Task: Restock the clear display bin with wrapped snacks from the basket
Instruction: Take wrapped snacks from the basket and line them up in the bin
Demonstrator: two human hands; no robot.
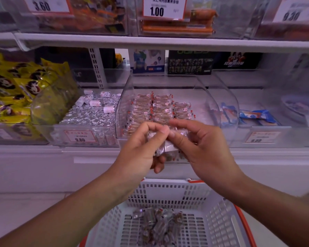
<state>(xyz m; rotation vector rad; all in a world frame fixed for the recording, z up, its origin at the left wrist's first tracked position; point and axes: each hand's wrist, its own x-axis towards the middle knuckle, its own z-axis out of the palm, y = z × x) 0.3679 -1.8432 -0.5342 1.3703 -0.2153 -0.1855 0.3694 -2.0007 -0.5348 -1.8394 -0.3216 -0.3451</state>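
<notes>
Both hands meet in front of the clear display bin (125, 93), which holds neat rows of brown wrapped snacks (159, 107). My left hand (141, 148) grips a small stack of wrapped snacks (169, 147), fingers curled round it. My right hand (196, 139) pinches the top of that same stack with thumb and fingers. Below, the white plastic basket (219, 216) with orange trim holds a loose pile of the same wrapped snacks (159, 225) on its bottom.
A bin of silver foil-wrapped items (91, 114) stands left of the display bin, yellow bags (12, 90) further left. Blue packets (257, 115) lie in the bin to the right. The shelf above (150, 42) carries more bins and price tags.
</notes>
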